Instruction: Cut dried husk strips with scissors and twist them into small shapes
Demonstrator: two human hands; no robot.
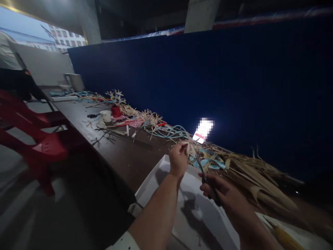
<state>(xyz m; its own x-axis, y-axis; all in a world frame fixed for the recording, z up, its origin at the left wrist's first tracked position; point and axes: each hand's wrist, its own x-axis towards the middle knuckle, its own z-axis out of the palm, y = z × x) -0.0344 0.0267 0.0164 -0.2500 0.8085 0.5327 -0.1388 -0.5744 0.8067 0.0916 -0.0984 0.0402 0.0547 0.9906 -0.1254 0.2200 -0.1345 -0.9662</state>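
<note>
Above a white shallow box, my left hand pinches a pale strip of dried husk between thumb and fingers. My right hand grips dark-handled scissors, their blades pointing up and away beside the strip. Whether the blades touch the strip, I cannot tell. Just beyond my hands lie light blue ribbons and scraps. A lit phone, partly blurred, leans near the blue partition.
Long dried husks spread along the right side. Farther left on the table are husk flowers, blue cord, a red thread spool and a white cup. A yellow-handled awl lies lower right; a red chair stands left.
</note>
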